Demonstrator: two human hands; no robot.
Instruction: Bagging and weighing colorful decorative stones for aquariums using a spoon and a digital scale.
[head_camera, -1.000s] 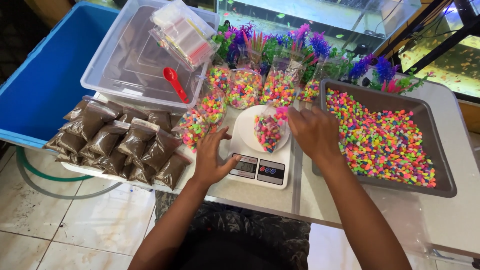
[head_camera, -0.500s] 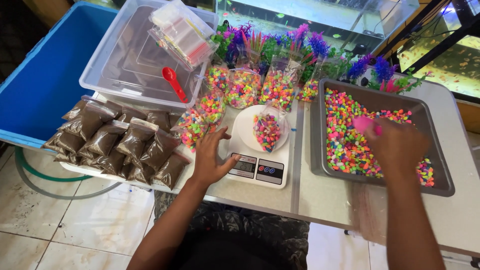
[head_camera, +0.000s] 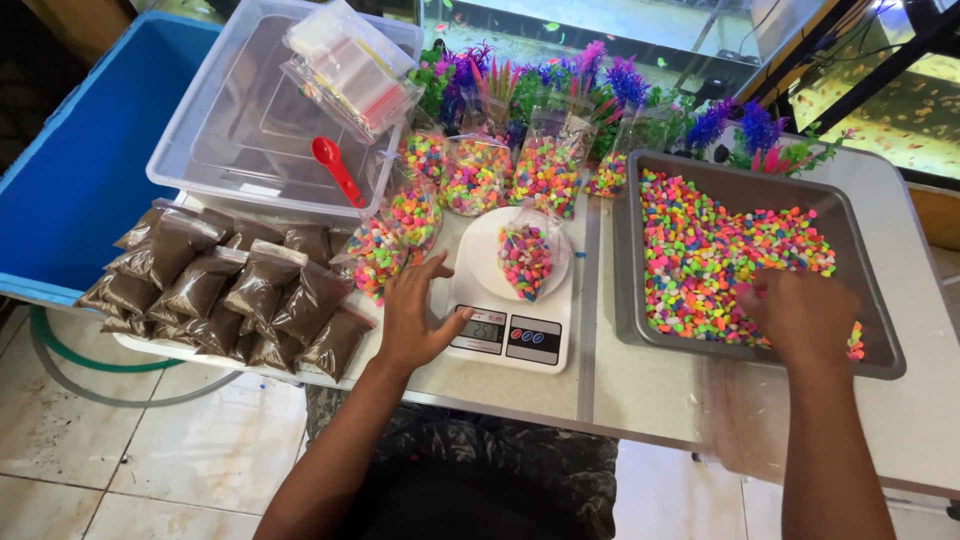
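Digging in gravel (head_camera: 720, 250), right hand (head_camera: 800, 315) fingers curled, grip unclear; left hand (head_camera: 415, 320), fingers spread, may nudge scale (head_camera: 510, 310) & skew wt.

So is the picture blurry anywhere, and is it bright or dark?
Head view: bright, even daylight; the neon-coloured gravel in the grey metal tray and the white kitchen scale look sharp. The right hand in the gravel is slightly soft. Pale glare sits on the clear plastic tub and the fish tank glass behind. Edges bend a little, like a wide lens.
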